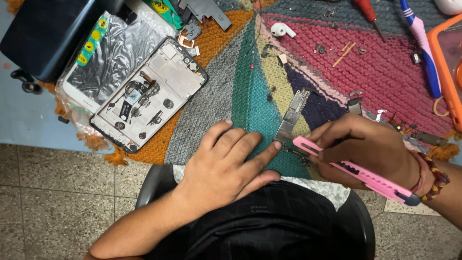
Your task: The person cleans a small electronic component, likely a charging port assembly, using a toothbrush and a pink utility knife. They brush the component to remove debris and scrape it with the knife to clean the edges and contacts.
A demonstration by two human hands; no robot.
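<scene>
Two hands work over a knitted mat [211, 96] of many colours that covers most of the table, with grey tiled floor [57, 192] below its edge. At the top left lies a dark box [43, 33], and beside it a clear plastic bag [120, 48] with a white phone part inside. Next to that rests an opened phone frame [149, 94], its inner side up, showing small dark parts and round holes.

The left hand [226, 168] lies flat on the green stretch of mat, fingers spread and holding nothing; its index fingertip presses against the lower end of the board [292, 115]. The right hand [365, 149], with beaded bands at the wrist, is closed around a pink cutter [356, 172], gripping it like a pen, the tip pointing left to the board's lower end.

The board, a narrow metal-shielded strip, lies tilted on the mat between green and dark blue, just above both hands. An orange case [445, 67] sits at the right edge, with a blue-and-white tool [423, 48] beside it and a red-handled screwdriver [366, 12] further left. A white earbud [281, 30] lies near the top, and small screws and metal scraps [344, 53] dot the pink area.
</scene>
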